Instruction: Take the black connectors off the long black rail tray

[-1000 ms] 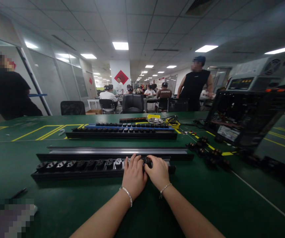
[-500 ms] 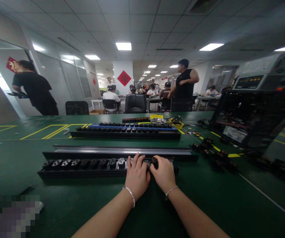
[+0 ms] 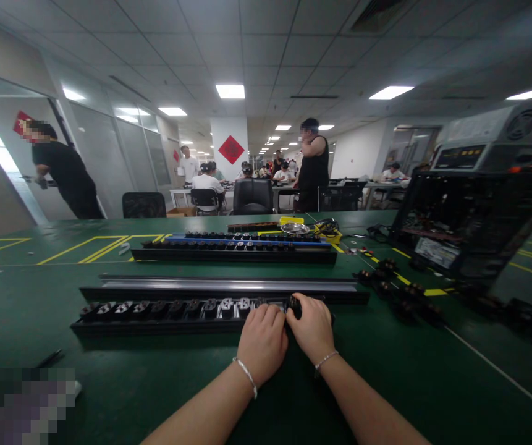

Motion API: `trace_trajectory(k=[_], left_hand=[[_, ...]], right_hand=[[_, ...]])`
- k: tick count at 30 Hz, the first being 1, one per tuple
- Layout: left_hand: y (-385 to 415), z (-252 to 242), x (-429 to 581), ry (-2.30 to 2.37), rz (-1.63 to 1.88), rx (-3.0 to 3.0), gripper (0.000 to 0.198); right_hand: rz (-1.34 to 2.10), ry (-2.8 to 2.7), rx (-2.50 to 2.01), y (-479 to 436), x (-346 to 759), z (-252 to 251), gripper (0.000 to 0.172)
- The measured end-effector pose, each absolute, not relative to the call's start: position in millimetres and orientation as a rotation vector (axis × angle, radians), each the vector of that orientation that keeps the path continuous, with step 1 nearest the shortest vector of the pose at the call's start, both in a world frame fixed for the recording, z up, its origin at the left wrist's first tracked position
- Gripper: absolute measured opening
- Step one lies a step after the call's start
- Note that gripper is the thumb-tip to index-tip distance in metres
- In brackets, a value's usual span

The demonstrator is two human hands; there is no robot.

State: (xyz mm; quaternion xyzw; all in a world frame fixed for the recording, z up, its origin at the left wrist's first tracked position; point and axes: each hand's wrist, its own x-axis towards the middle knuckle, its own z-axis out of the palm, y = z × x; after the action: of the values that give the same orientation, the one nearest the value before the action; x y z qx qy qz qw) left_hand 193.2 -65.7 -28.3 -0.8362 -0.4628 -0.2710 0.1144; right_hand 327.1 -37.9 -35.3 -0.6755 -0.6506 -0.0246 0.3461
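left hand has curled back, grip unclear; right hand pinches a round black plastic socket at the right end of a long black channel; likely light, stiff; grip its sides.

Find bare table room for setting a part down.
Green table is bare between the dark pen-like item and left hand, nearer than the front black rail; also right of the right hand, before the loose black parts. Crowded: beside the open computer case, where those parts cluster.
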Motion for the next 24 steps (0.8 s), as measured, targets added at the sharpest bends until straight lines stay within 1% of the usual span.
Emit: trace_trajectory(k=[4, 24], left_hand=[[-65.7, -28.9, 194.2, -1.388, -0.720, -2.484, 0.014], [-64.4, -29.6, 194.1, -1.423, -0.714, -2.490, 0.016]], right_hand=[[-0.072, -1.686, -1.756, -37.9, 326.8, -35.5, 0.032], [-0.085, -1.656, -1.767, -37.8, 333.3, -34.6, 0.031]])
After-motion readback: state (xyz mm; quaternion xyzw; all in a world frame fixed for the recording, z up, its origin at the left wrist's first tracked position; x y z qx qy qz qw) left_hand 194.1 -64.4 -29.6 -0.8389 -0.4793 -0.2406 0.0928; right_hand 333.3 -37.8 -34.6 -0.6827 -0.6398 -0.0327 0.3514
